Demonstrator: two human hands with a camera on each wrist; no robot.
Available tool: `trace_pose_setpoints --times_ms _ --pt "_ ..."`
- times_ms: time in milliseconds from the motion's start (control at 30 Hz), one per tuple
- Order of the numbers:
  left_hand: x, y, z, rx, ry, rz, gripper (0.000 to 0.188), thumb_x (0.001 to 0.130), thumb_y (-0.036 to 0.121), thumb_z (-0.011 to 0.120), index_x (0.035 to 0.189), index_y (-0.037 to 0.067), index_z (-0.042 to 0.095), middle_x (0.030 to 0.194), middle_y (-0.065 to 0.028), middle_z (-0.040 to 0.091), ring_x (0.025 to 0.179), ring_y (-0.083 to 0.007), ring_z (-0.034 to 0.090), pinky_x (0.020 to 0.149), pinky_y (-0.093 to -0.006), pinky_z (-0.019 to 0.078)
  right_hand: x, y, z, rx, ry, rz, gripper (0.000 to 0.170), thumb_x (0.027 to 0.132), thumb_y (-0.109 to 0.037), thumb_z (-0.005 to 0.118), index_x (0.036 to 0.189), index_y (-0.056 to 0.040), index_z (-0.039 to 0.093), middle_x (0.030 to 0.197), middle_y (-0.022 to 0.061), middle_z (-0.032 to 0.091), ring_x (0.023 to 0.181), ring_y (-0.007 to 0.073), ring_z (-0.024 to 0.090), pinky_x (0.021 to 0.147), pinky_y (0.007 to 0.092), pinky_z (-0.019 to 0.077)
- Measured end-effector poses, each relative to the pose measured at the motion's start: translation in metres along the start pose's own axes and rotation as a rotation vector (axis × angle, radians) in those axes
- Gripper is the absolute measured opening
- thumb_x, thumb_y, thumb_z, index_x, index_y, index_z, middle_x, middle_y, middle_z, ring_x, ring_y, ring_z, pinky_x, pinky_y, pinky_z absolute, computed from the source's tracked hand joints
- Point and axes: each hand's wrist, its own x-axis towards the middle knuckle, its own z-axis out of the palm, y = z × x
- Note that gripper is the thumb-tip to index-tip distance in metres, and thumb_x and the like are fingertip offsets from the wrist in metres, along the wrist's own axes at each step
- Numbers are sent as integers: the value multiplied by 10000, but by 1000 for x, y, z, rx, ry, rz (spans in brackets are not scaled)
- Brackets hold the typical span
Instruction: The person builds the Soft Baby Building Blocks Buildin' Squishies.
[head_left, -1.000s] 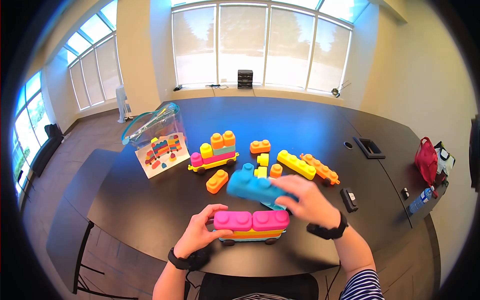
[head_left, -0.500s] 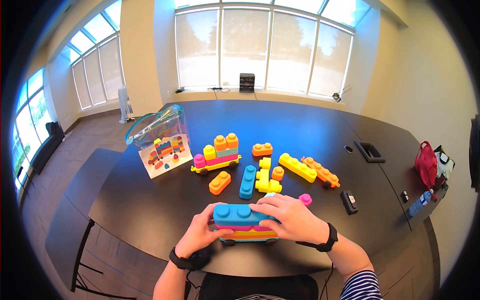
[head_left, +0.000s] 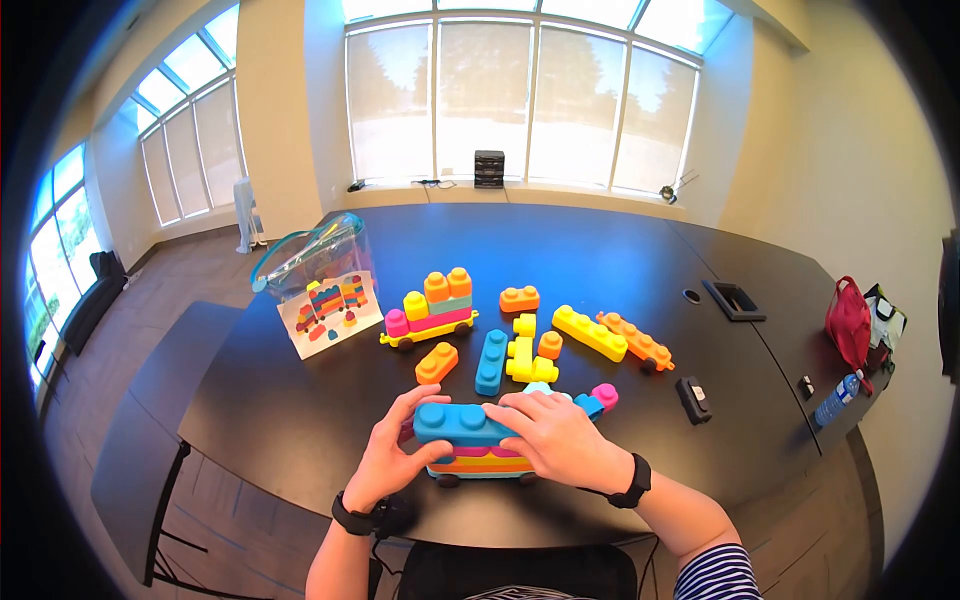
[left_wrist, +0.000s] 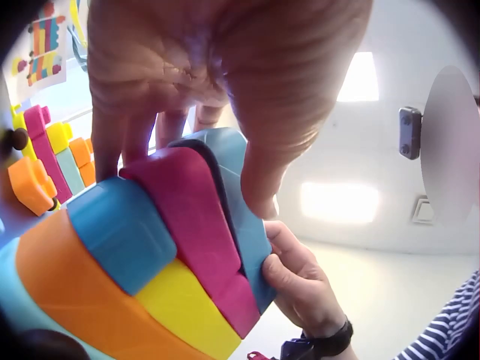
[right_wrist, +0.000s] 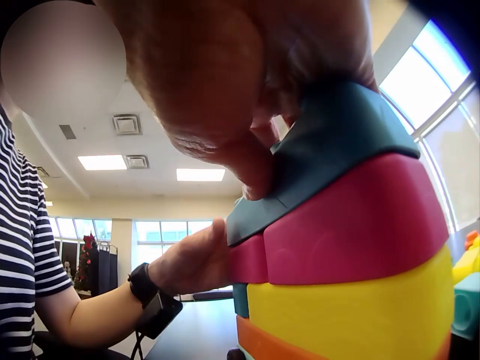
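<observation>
A long blue block (head_left: 452, 425) lies on top of a stacked toy train car, over two pink blocks (left_wrist: 187, 202). A thin dark gap shows between blue and pink in the left wrist view. Beneath come a yellow block (right_wrist: 352, 300), a smaller blue one (left_wrist: 124, 232), an orange layer (left_wrist: 82, 277) and a light blue wheeled base. My left hand (head_left: 388, 455) holds the car's left end, thumb on the near side and fingers behind. At the right end, my right hand (head_left: 562, 440) grips the top blue block, its thumb on the near side.
Behind the car lie another blue block (head_left: 490, 362), joined yellow blocks (head_left: 525, 365), orange blocks (head_left: 437, 362) and a long yellow block (head_left: 590, 333). A second built car (head_left: 430, 320) stands near a clear bag (head_left: 345, 245) with a picture card (head_left: 330, 315). An orange wheeled base (head_left: 637, 342) is farther right.
My right hand has brought the long blue block down from above the loose blocks onto the pink ones. Since then the car and both hands have shifted slightly left.
</observation>
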Motion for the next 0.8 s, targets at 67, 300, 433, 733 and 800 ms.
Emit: trace_pose_setpoints --times_ms 67,300,433,733,800 --pt "-1 -1 -9 59 -46 -60 648 853 61 887 1425 77 584 1210 -73 714 1126 -177 698 1021 -348 564 2 -1 0 12 -18 8 535 919 -168 778 1419 -94 605 1291 124 654 1135 316 653 930 452 526" --pt "-2 9 -40 84 -76 -126 553 838 19 882 1341 64 656 1171 -51 710 1085 -144 680 1004 -327 563 28 38 -26 595 -197 143 524 1066 -178 595 1567 -63 492 1465 163 619 1299 338 620 1126 415 472" --pt "-2 9 -54 85 -65 -158 546 814 25 905 1311 42 681 1199 -44 700 1084 -138 675 1007 -320 563 38 113 -20 159 -2 284 480 1004 -159 671 1471 -81 593 1315 172 677 1223 346 647 1059 425 516" --pt "-1 5 -53 44 -77 -205 577 808 48 923 1335 26 688 1204 -46 711 1094 -135 681 1012 -314 563 40 224 27 -65 -264 536 552 870 -139 752 1413 -92 660 1314 182 705 1273 363 638 1083 440 513" --pt "0 3 -50 43 -79 -192 589 810 57 924 1348 26 685 1207 -49 717 1098 -136 687 1015 -316 564 42 234 43 12 -289 514 580 867 -148 757 1433 -87 647 1287 197 720 1256 372 652 1064 444 526"
